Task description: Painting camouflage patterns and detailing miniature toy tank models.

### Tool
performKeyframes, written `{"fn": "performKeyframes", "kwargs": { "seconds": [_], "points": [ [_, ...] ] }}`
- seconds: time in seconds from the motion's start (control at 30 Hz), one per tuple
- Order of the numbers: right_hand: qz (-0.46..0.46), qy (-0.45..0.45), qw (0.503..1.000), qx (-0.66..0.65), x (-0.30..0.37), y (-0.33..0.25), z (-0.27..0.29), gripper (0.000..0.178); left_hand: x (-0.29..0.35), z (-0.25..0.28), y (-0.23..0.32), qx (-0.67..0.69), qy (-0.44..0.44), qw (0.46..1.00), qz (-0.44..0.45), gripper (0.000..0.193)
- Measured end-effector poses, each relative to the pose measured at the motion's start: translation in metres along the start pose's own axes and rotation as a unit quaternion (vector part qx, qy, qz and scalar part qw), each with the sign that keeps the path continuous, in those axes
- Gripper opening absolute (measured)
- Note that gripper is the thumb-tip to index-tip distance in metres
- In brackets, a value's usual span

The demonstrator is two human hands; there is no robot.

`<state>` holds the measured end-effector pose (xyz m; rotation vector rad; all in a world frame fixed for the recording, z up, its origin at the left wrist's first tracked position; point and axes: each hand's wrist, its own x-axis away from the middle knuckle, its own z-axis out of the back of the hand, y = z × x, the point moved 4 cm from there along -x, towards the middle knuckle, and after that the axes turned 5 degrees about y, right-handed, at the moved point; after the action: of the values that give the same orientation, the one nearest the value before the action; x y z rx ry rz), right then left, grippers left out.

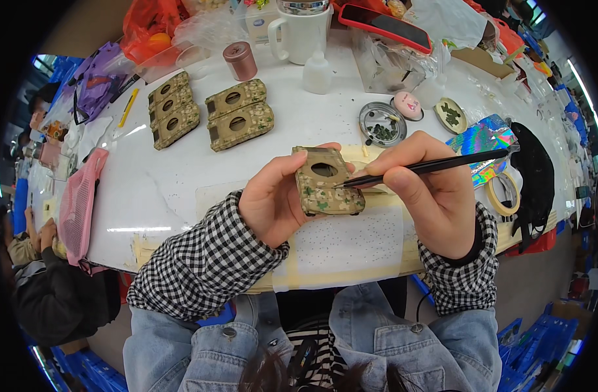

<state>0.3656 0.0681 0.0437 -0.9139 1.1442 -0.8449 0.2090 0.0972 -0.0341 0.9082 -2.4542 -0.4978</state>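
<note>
My left hand (273, 199) grips a camouflage-painted model tank hull (331, 189) by its sides, with the thumb at its upper left edge. A round hole opens in the hull's top. In my right hand (436, 196) is a pair of black tweezers (436, 164), held like a pen. Their fine tip meets the hull's top just below the hole, or hovers close over it; I cannot tell which. Any tiny piece at the tip is too small to make out. Below the hull lies a white sheet (351, 251) with small dark specks, taped at the table's near edge.
Several similar hulls (240, 124) stand in two groups at the far left. Right of centre sit a round dish (382, 124) of small dark green pieces and a small lid (450, 115) with green bits. A tape roll (503, 194), a white mug (299, 36) and a squeeze bottle (317, 73) are also there.
</note>
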Motion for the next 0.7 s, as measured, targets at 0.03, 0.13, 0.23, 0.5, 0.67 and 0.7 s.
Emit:
{"fn": "performKeyframes", "kwargs": {
  "seconds": [0.03, 0.13, 0.23, 0.5, 0.67, 0.7],
  "points": [
    [-0.001, 0.001, 1.0, -0.004, 0.0, 0.0, 0.0, 0.015, 0.0, 0.0, 0.0, 0.002, 0.001, 1.0, 0.0, 0.054],
    [-0.006, 0.006, 1.0, -0.019, 0.001, 0.001, 0.0, 0.015, 0.0, 0.0, 0.0, 0.005, 0.0, 1.0, 0.002, 0.054],
    [-0.01, 0.019, 0.999, -0.048, 0.001, 0.002, -0.002, 0.015, 0.0, 0.0, -0.001, 0.01, -0.008, 1.0, 0.003, 0.053],
    [0.114, 0.01, 0.989, 0.096, 0.004, -0.007, -0.001, 0.014, -0.002, 0.006, 0.0, 0.03, -0.03, 0.999, 0.006, 0.054],
    [0.135, 0.004, 0.984, 0.117, 0.004, -0.007, -0.002, 0.017, -0.001, 0.004, 0.0, 0.025, -0.029, 0.999, 0.003, 0.053],
    [0.135, 0.002, 0.984, 0.12, 0.004, -0.007, -0.003, 0.017, -0.001, 0.004, 0.0, 0.024, -0.028, 0.999, 0.003, 0.053]
  ]
}}
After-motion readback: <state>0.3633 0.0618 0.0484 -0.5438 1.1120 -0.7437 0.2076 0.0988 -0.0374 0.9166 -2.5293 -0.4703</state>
